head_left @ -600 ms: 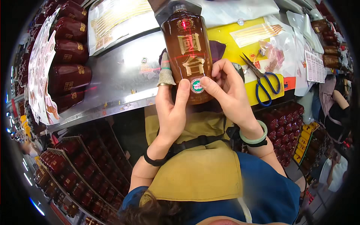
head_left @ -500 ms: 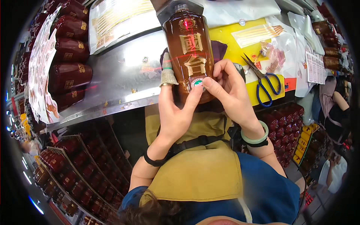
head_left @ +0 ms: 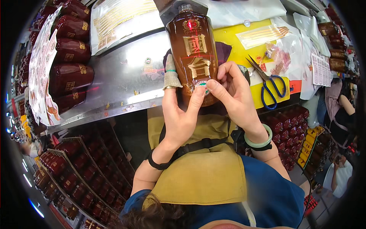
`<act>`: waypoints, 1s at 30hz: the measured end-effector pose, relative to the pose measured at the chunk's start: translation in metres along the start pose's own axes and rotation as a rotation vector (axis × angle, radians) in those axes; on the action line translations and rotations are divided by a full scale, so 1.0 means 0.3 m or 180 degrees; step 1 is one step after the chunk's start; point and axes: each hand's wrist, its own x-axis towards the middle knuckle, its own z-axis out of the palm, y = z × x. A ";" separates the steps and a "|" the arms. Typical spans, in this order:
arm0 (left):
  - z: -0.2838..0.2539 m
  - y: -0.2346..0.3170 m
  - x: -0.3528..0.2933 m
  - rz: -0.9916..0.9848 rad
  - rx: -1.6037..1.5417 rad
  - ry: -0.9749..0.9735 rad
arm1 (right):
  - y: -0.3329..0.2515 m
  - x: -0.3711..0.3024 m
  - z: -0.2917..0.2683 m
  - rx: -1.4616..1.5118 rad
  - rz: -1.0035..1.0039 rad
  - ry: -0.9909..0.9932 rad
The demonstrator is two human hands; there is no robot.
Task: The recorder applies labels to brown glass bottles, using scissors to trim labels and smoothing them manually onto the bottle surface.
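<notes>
A brown glass bottle (head_left: 193,42) with gold raised lettering lies at the bench edge, neck pointing away from me, on a dark cloth (head_left: 224,52). Near its base is a small round green-and-white sticker (head_left: 202,84). My left hand (head_left: 178,118) grips the bottle's left side, one finger in a grey fabric finger sleeve (head_left: 172,79), its thumb pressed on the sticker. From the right, my right hand (head_left: 241,103) holds the bottle's lower side with fingers curled, its thumb at the sticker's right edge. Thin red light lines cross the glass.
Blue-handled scissors (head_left: 268,82) lie on a yellow sheet (head_left: 225,30) to the right, beside clear plastic bags (head_left: 281,59). Dark red bottles (head_left: 72,78) line the left, next to a sticker sheet (head_left: 42,76). Bottle racks (head_left: 72,168) stand below. A person (head_left: 341,173) is at the far right.
The bottle has shifted or turned very slightly, and the red light on its lettering has changed. Both hands keep nearly the same grip, thumbs at the sticker.
</notes>
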 end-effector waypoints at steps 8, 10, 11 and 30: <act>0.020 0.002 0.001 0.0000 -0.0205 0.0377 | -0.001 0.001 -0.002 -0.0018 -0.0007 0.0007; 0.017 0.003 0.001 0.0032 -0.0003 0.0308 | -0.002 0.000 -0.002 -0.0076 -0.0017 0.0041; 0.016 0.004 0.000 0.0057 -0.0018 0.0293 | -0.002 0.000 -0.001 -0.0070 -0.0016 0.0020; -0.009 -0.016 0.014 -0.0006 -0.0413 0.0167 | -0.011 0.003 -0.005 -0.0048 0.0039 -0.0001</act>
